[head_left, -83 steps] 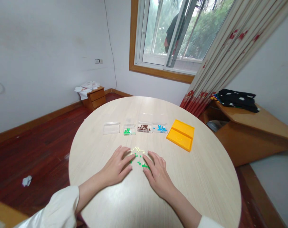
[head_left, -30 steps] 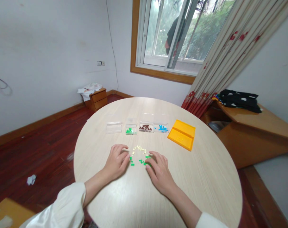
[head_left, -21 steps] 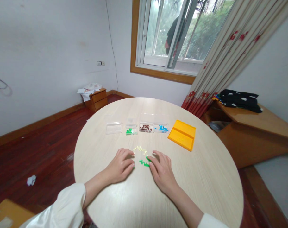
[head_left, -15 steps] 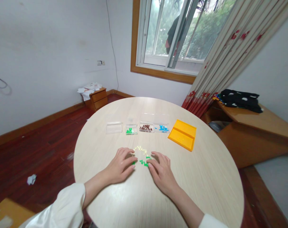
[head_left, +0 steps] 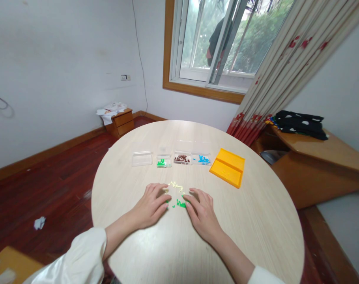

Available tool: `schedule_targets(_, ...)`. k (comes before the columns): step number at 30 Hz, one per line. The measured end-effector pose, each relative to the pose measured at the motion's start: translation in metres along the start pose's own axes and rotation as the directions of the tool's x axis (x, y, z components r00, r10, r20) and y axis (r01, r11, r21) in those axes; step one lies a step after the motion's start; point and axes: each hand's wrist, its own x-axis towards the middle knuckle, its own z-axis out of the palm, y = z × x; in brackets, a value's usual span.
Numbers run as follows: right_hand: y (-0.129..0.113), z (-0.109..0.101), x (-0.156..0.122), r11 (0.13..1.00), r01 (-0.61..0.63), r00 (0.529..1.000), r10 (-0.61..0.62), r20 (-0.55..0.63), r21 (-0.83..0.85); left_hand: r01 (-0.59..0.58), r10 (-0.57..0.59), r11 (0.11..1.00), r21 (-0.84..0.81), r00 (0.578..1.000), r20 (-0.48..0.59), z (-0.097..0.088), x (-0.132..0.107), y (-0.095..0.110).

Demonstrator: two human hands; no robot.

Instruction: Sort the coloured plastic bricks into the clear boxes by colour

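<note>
My left hand [head_left: 154,205] rests at the left of a small group of loose pieces, its fingers apart and curved. Opposite it, my right hand [head_left: 201,213] has its fingers spread, with fingertips at the edge of some small green pieces [head_left: 181,203]. Behind these lie tiny pale yellow pieces [head_left: 176,185] in a loose arc. I see nothing held in either hand. A few pieces beside the fingertips are partly hidden.
Across the round table [head_left: 244,228] stand a clear box [head_left: 142,159], a box of green pieces [head_left: 163,162], brown pieces [head_left: 182,158] and blue pieces [head_left: 203,159] in clear boxes, and an open yellow case [head_left: 227,168]. A person [head_left: 217,41] is outside the window.
The green pieces between my hands have shifted slightly, and one lies nearer to me, apart from the others. My right fingers have moved a little; my left hand has hardly moved.
</note>
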Motion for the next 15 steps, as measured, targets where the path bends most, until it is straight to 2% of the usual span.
schedule_targets(3, 0.0004, 0.0008, -0.0004, 1.0, 0.01, 1.0, -0.01, 0.024, -0.015, 0.093, -0.091, 0.996, 0.015, 0.99, -0.109, 0.0039, 0.0001, -0.0029)
schedule_targets(6, 0.0007, 0.0004, -0.0005, 1.0, 0.02, 0.999, -0.02, 0.038, 0.0, 0.122, -0.116, 0.992, 0.025, 0.981, -0.157, 0.0062, 0.0, -0.0052)
schedule_targets(11, 0.0021, 0.0008, -0.0001, 1.0, -0.028, 1.0, 0.028, -0.001, -0.013, 0.14, -0.133, 0.99, 0.03, 0.977, -0.17, 0.0061, -0.0001, -0.0052)
schedule_targets(15, 0.0037, 0.0008, 0.0002, 1.0, -0.024, 1.0, 0.024, 0.0, 0.009, 0.1, -0.097, 0.995, 0.022, 0.989, -0.11, 0.0044, 0.0006, -0.0028)
